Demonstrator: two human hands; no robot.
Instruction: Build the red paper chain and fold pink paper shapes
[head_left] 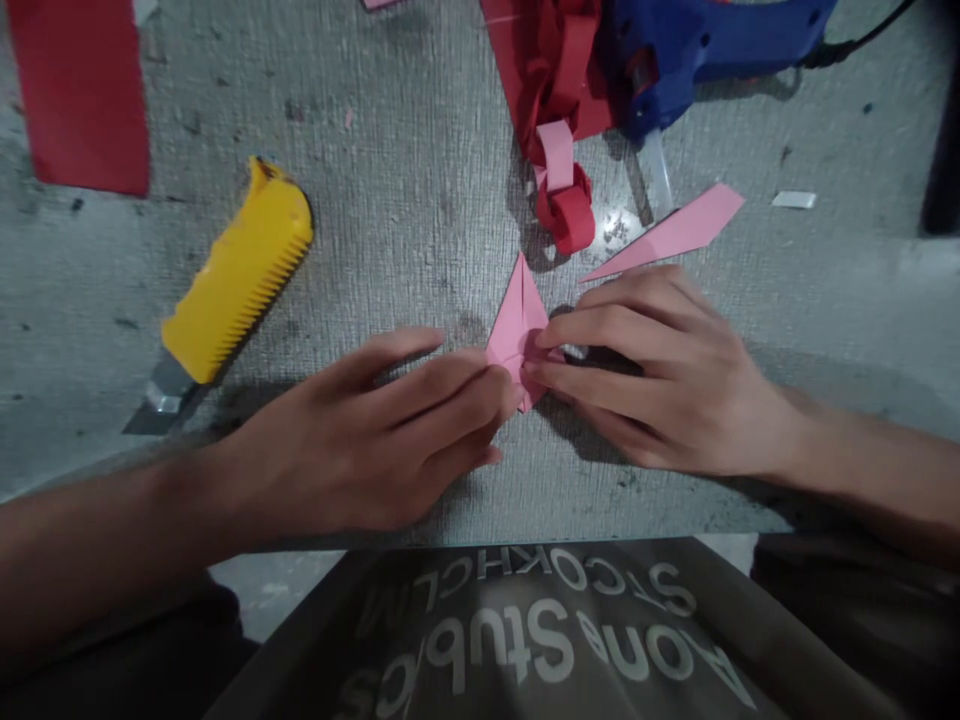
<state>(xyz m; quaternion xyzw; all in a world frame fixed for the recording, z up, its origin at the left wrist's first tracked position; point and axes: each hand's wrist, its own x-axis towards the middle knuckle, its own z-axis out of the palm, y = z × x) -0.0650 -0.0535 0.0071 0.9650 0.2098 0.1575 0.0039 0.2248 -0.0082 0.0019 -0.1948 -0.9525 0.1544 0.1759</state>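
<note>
A small folded piece of pink paper [516, 322] lies near the table's front edge, its pointed tip turned away from me. From the left, my left hand [390, 430] has its fingertips closed on the paper's lower left side. My right hand [660, 370] pinches its lower right side, with fingertips on the folds. The fingers hide part of the lower half. Just beyond my right hand is a second, long pointed pink piece [675, 232], lying flat.
A yellow-handled cutter [240, 270] lies at the left, near my left forearm. Red paper [86, 95] is at the far left. A red and pink paper chain [566, 195] and a blue glue gun [720, 45] with a cable sit at the back on the grey table [375, 130].
</note>
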